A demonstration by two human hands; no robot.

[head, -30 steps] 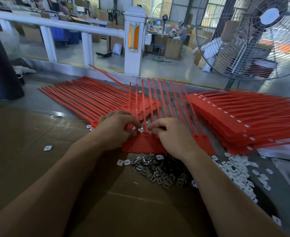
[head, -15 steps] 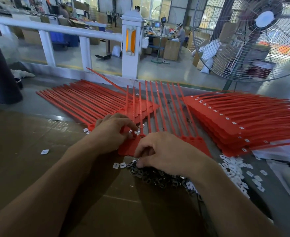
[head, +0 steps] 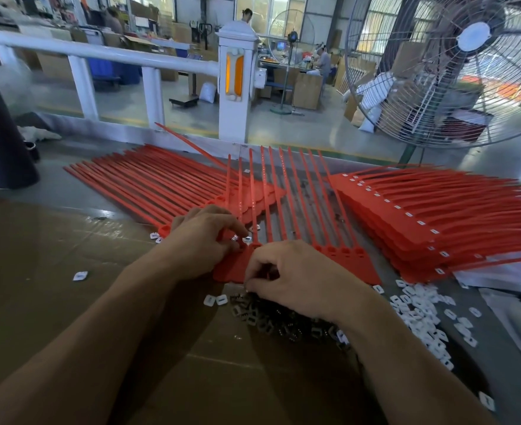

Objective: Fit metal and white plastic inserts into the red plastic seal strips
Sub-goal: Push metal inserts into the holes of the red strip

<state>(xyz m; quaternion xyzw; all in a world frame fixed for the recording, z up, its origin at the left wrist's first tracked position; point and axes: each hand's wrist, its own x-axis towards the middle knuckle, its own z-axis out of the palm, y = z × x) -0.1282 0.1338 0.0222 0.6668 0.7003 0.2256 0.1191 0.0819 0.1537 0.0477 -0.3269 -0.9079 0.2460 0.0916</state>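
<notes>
Fanning red seal strips (head: 283,191), long ribbed tails, flat heads.

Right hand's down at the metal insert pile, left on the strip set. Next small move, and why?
Probably: the right hand pinches one insert from the metal insert pile and carries it up to the strip heads. Its fingertips sit at the pile's far edge, while the left hand rests on the same set of red strips, seemingly steadying it.

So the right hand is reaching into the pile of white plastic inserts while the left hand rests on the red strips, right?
Not quite. In the head view the right hand is at the pile of dark metal inserts, not the white plastic inserts farther right. The left hand does rest on the red plastic seal strips.
</notes>
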